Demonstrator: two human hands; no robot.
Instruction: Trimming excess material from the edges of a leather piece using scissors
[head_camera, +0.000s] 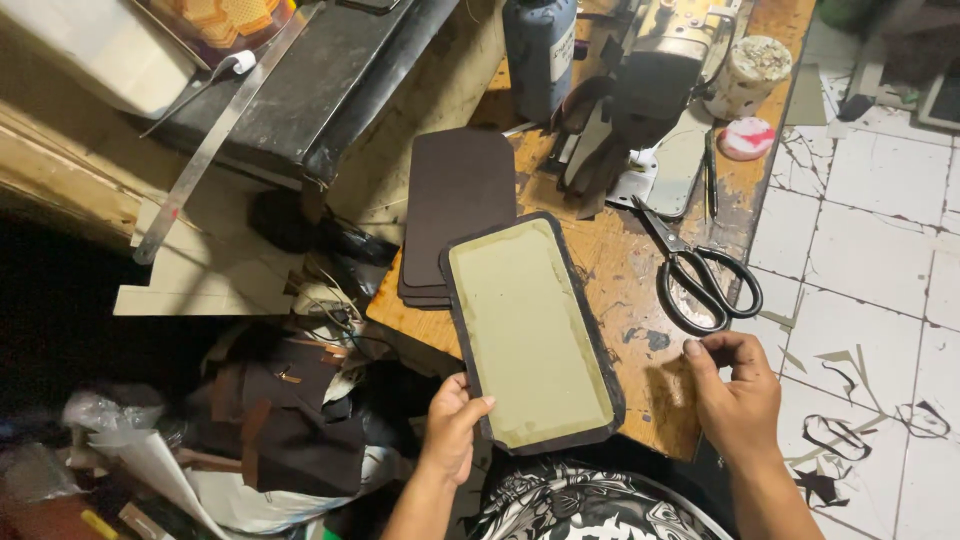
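My left hand (452, 425) grips the near left corner of a flat rectangular panel (530, 330), pale tan inside with a dark folded border, lying on the wooden bench (640, 330). My right hand (735, 395) hovers at the bench's near right edge, fingers curled, thumb and fingertips pinched together; whether they pinch something is too small to tell. A stack of dark brown rounded leather pieces (455, 200) lies just beyond the panel, partly under it. Black-handled scissors (700, 275) rest to the right of the panel, just above my right hand.
A sewing machine (650, 80) and a dark bottle (538, 50) stand at the bench's far end, with a round white container (748, 72) and a small pink-and-white disc (746, 138). A metal ruler (220, 130) leans at left. Leather scraps (290, 420) pile below. White tiled floor (880, 250) at right.
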